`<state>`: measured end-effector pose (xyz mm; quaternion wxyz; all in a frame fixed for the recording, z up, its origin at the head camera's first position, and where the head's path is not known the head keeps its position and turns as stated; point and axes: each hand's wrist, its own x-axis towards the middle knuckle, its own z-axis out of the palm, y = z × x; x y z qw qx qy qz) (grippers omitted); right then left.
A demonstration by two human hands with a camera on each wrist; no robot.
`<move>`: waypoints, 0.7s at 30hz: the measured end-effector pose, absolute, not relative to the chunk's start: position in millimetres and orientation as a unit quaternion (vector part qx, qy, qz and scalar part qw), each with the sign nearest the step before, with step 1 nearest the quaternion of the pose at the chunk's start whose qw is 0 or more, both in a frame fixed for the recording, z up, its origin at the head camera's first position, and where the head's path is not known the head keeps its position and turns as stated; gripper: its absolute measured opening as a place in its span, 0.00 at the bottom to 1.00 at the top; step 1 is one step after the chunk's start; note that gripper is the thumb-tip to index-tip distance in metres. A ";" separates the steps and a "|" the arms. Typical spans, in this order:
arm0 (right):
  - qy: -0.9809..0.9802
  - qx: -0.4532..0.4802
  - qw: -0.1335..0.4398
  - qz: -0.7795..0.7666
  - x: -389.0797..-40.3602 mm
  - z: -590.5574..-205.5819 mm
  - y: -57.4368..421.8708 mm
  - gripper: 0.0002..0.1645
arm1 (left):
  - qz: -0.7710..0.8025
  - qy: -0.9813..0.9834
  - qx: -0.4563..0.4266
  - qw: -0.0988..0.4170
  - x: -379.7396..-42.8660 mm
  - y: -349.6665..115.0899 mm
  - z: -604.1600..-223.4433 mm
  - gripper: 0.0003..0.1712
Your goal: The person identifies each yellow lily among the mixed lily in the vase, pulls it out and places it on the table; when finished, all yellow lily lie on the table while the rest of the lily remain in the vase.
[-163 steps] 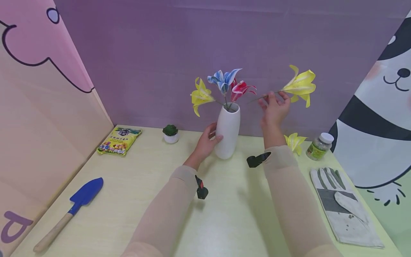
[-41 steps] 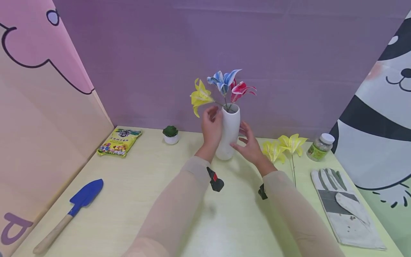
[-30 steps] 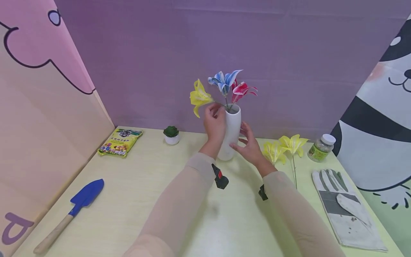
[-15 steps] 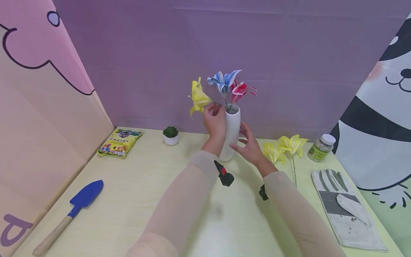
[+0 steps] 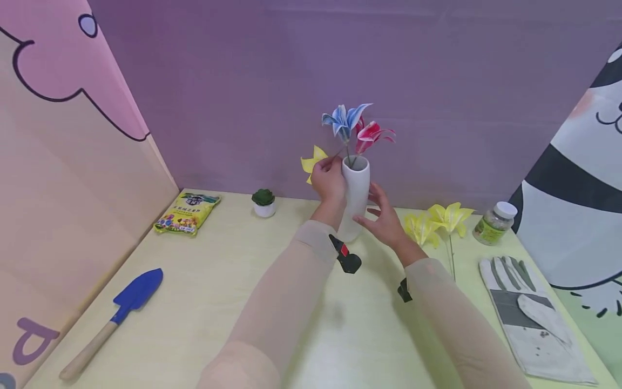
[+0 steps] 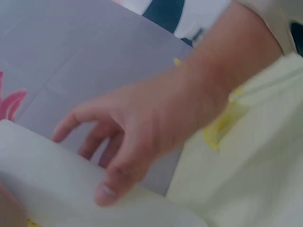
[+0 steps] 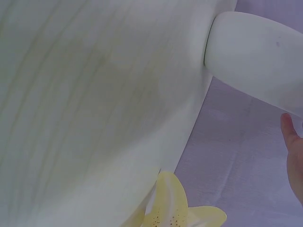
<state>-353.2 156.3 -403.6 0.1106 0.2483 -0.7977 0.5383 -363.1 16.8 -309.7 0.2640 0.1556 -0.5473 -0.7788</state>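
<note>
A white vase (image 5: 356, 189) stands near the back of the table with a blue lily (image 5: 345, 121) and a red lily (image 5: 371, 134) in it. My left hand (image 5: 330, 181) is at the left of the vase's mouth, pinching the stem of a yellow lily (image 5: 313, 162). That bloom is partly hidden behind the hand, and its stem's lower end cannot be made out. On the vase's right side my right hand (image 5: 386, 219) holds the body between thumb and fingers. The left wrist view shows this right hand (image 6: 147, 123) with its thumb across the vase (image 6: 52, 175).
Two yellow lilies (image 5: 451, 219) lie on the table at the right, by a lidded jar (image 5: 494, 223) and gardening gloves (image 5: 534, 324). To the left are a yellow packet (image 5: 187, 214), a small potted succulent (image 5: 264, 203) and a blue trowel (image 5: 138, 292). A purple backdrop (image 5: 243, 97) rises behind.
A yellow lily once in my right hand now lies on the table, and that hand holds the vase. My left hand moved from the vase to the other yellow lily, whose bloom has dropped lower.
</note>
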 end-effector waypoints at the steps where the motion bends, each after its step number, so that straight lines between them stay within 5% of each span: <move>1: -0.798 0.246 0.111 0.538 -353.7 -403.0 156.4 0.56 | -0.775 -0.552 0.151 0.269 -363.4 16.5 -310.3 0.07; 13: -0.795 0.251 0.102 0.543 -330.5 -377.0 149.1 0.53 | -0.729 -0.604 0.067 0.313 -358.7 8.4 -319.6 0.10; 21: -0.789 0.241 0.104 0.556 -351.8 -402.0 155.2 0.56 | -0.697 -0.632 0.029 0.337 -353.3 -0.3 -332.1 0.10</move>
